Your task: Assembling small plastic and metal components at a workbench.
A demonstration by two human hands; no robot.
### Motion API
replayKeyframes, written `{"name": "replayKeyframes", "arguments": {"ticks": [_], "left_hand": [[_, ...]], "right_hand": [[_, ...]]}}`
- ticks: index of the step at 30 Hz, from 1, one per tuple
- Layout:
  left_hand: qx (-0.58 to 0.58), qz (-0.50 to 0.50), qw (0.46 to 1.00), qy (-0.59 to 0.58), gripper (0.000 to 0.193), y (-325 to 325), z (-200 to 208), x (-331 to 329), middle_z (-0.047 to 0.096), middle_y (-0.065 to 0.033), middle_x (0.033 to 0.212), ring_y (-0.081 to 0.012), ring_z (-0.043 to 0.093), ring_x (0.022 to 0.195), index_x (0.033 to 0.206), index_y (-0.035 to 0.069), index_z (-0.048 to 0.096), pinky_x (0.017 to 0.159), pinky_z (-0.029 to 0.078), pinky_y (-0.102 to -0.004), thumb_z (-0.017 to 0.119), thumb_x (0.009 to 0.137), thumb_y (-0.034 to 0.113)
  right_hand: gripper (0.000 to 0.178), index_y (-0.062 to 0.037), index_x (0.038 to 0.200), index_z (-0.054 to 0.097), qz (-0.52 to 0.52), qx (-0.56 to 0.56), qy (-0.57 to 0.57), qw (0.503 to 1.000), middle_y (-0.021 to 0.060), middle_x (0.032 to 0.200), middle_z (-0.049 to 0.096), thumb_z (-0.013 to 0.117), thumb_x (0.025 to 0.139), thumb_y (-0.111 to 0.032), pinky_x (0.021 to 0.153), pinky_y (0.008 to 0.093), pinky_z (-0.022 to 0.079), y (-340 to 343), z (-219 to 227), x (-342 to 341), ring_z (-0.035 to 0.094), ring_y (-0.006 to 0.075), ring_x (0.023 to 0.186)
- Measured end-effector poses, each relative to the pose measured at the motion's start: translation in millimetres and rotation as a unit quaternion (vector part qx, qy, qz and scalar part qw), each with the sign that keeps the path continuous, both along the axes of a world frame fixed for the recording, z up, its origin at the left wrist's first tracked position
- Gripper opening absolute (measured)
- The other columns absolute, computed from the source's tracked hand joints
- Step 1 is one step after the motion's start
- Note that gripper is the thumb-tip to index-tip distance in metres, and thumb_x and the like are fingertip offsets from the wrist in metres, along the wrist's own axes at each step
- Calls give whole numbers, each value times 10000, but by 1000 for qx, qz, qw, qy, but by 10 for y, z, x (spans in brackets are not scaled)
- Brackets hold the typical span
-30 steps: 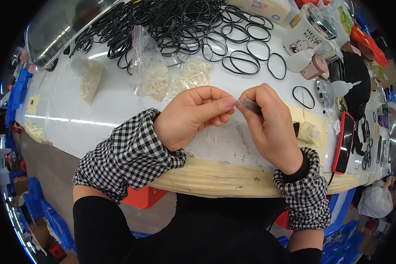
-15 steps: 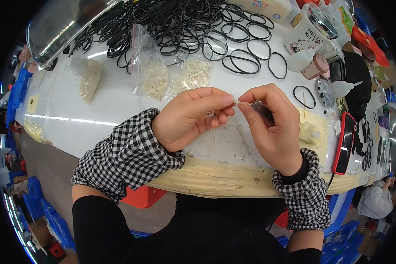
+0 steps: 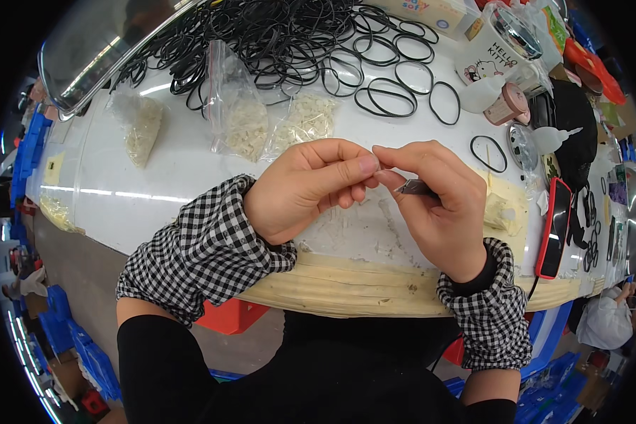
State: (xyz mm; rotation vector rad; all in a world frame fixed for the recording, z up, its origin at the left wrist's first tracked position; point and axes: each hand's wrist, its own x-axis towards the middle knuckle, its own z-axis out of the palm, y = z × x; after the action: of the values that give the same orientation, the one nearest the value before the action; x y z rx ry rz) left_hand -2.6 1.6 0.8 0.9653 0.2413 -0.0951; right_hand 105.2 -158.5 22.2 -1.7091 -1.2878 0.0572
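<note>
Over the front part of the white table, my left hand (image 3: 300, 185) and my right hand (image 3: 442, 201) meet fingertip to fingertip. The left thumb and forefinger are pinched together; whatever sits between them is hidden or too small to name. A small dark metal tool (image 3: 417, 187) lies tucked in my curled right fingers, most of it covered by the hand. The right thumb and forefinger tips also close on the same spot. Just beyond my left hand are clear plastic bags of small cream-coloured pieces (image 3: 247, 131).
A heap of black rubber loops (image 3: 261, 42) covers the far side, with several single loops (image 3: 445, 103) to its right. A clear lidded box (image 3: 106, 49) stands far left. On the right are a white cup (image 3: 498, 53), a red-framed phone (image 3: 555, 226) and a yellowish block (image 3: 500, 213).
My right fingertips have moved slightly left, closing the small gap to the left ones. The dark tool has turned in my right hand and shows a narrower side.
</note>
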Motion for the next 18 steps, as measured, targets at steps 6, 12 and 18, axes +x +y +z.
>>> {"name": "replayKeyframes", "arguments": {"ticks": [6, 12, 18], "left_hand": [[-48, -10, 999, -2, 177, 6, -10, -4, 592, 20, 823, -40, 529, 725, 980, 44, 620, 658, 444, -163, 579, 928, 209], [-98, -26, 995, -13, 173, 25, 5, -3, 564, 32, 833, -43, 503, 737, 970, 59, 594, 681, 432, -174, 547, 947, 224], [-108, -56, 993, -11, 160, 19, 23, -11, 565, 38, 835, -46, 506, 736, 958, 67, 592, 664, 419, -171, 535, 952, 217]], "right_hand": [[384, -30, 1009, 668, 12, 34, -27, 999, 72, 833, 619, 603, 664, 125, 538, 234, 484, 4, -41, 12, 617, 158, 667], [229, -40, 970, 626, -18, -3, -33, 999, 59, 766, 583, 683, 749, -52, 508, 269, 468, 17, 48, -44, 596, 165, 616], [323, -59, 783, 528, -37, -107, -75, 991, 61, 681, 554, 666, 828, -347, 463, 316, 420, -26, -17, -13, 549, 218, 542]]}}
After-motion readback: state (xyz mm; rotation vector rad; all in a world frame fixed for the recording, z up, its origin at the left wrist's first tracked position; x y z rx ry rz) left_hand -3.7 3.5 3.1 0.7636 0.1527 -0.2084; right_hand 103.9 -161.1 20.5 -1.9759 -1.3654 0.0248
